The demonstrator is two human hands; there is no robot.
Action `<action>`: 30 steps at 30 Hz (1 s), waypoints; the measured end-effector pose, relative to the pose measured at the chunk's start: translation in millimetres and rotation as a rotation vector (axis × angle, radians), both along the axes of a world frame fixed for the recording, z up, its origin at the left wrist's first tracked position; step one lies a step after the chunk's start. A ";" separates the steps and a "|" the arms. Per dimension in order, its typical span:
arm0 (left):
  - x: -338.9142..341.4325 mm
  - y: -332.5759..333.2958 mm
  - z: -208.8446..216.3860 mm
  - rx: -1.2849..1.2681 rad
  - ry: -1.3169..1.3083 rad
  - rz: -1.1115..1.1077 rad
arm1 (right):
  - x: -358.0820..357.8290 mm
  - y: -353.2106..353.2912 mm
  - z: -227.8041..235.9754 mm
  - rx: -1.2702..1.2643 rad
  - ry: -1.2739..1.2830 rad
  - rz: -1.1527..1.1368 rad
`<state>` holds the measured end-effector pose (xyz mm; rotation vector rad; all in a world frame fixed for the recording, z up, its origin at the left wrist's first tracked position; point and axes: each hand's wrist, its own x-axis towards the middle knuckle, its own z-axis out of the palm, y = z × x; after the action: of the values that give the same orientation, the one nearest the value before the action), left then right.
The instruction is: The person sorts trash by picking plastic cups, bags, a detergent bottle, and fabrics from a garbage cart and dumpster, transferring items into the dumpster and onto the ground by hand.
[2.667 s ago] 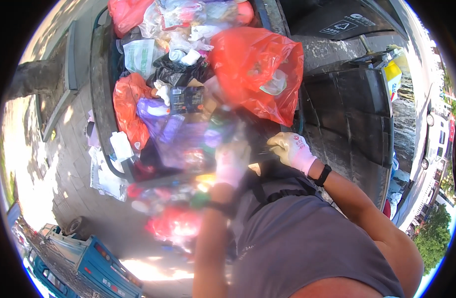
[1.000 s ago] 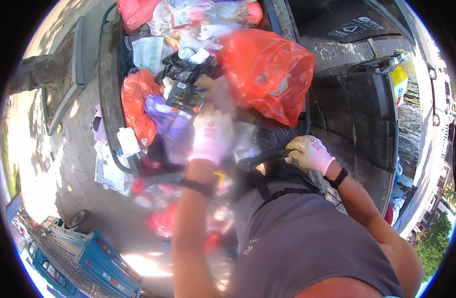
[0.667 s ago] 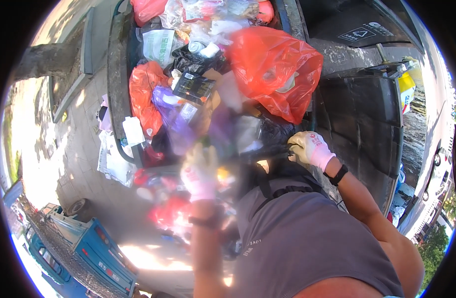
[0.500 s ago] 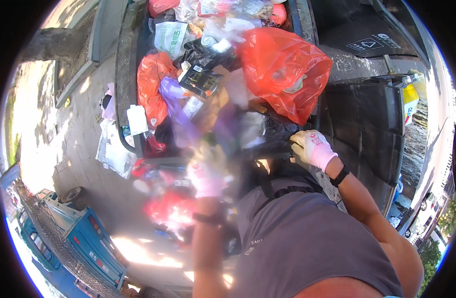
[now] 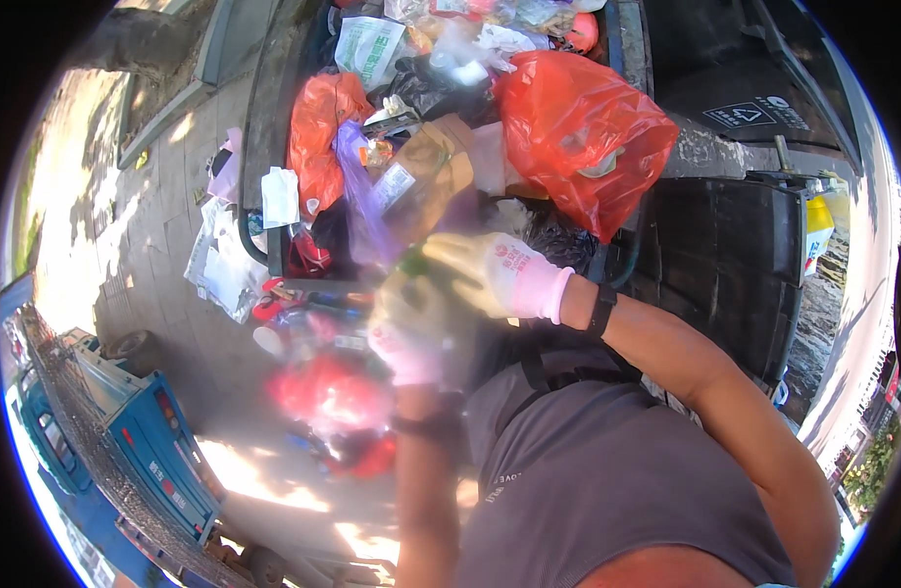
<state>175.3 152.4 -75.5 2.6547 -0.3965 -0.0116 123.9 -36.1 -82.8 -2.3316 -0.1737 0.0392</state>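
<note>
Both hands wear cream-palmed gloves with pink cuffs and meet over the near edge of a bin full of rubbish. My left hand (image 5: 403, 318) is blurred, its fingers curled round a small dark green thing (image 5: 411, 262) whose kind I cannot make out. My right hand (image 5: 495, 272) reaches in from the right, its fingers closed on the same thing. Just beyond them lie a purple plastic bag (image 5: 357, 186), a flattened brown cardboard piece (image 5: 426, 176) and a black bag (image 5: 558, 235). A large red plastic bag (image 5: 588, 137) bulges over the bin's right side.
An orange-red bag (image 5: 323, 127) and a white-green packet (image 5: 369, 49) lie in the bin. Blurred red bags and litter (image 5: 338, 392) are on the ground at my left. Another black bin (image 5: 715, 245) stands close at right. A blue truck (image 5: 156, 451) is at lower left.
My right hand has left the bin's near right rim and moved left to meet my left hand at the dark green thing. The view has shifted slightly, and the black tray is now mostly hidden.
</note>
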 end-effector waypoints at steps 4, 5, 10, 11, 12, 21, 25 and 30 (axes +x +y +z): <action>19.8 19.1 -12.6 -0.051 0.169 0.132 | 17.9 8.3 -20.2 -0.304 0.136 0.152; 24.4 24.6 -18.2 -0.058 0.193 0.163 | 21.8 7.8 -25.0 -0.414 0.306 0.162; 49.3 27.5 -42.2 -0.069 0.281 0.179 | 2.1 3.0 -43.7 -0.439 0.462 0.244; 53.3 29.1 -46.0 -0.065 0.294 0.186 | -2.3 8.6 -44.0 -0.439 0.456 0.255; 56.7 32.4 -48.5 -0.075 0.342 0.213 | -7.6 15.0 -43.9 -0.514 0.412 0.376; 62.2 37.9 -26.1 -0.250 0.306 -0.293 | -23.2 25.1 -55.9 -0.505 0.387 0.338; 71.5 38.9 -19.6 -0.181 0.289 -0.446 | -27.4 16.5 -61.7 -0.452 0.368 0.299; 88.5 27.8 -19.1 -0.117 0.409 -0.498 | -28.5 15.3 -58.1 -0.466 0.341 0.322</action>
<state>263.8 180.2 -94.6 2.2937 -0.8669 -0.6507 95.4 -20.8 -140.9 -2.6843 -0.4002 0.6985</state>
